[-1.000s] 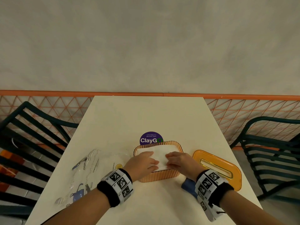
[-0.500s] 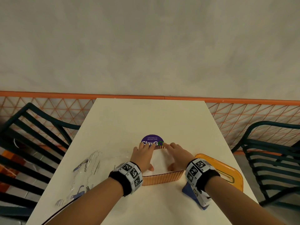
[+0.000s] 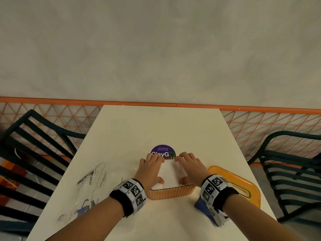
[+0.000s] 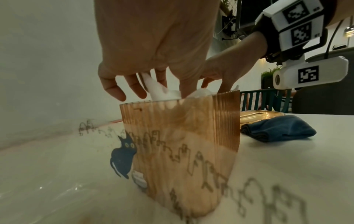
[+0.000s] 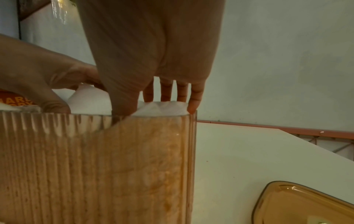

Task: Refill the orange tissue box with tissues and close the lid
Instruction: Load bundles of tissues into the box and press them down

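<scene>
The orange ribbed tissue box (image 3: 171, 193) stands open near the table's front edge, filled with a white stack of tissues (image 3: 171, 173). My left hand (image 3: 153, 169) lies flat on the left half of the stack and my right hand (image 3: 188, 169) on the right half. Their fingertips reach the far rim and their thumbs press near the front. In the left wrist view the left hand (image 4: 153, 68) pushes tissues (image 4: 164, 92) down into the box (image 4: 182, 144). The right wrist view shows the right hand's fingers (image 5: 192, 104) straight at the rim. The orange lid (image 3: 243, 185) lies flat to the right of the box.
A folded blue cloth (image 3: 201, 205) lies under my right wrist, between box and lid. An empty clear plastic wrapper (image 3: 88, 186) lies on the left of the table (image 3: 156, 127). A purple sticker (image 3: 163, 150) sits behind the box. Dark green chairs (image 3: 291, 171) flank the table.
Both hands have slid forward over the tissue stack, from its near part to the far rim, and now cover both sides of it. The box has not moved.
</scene>
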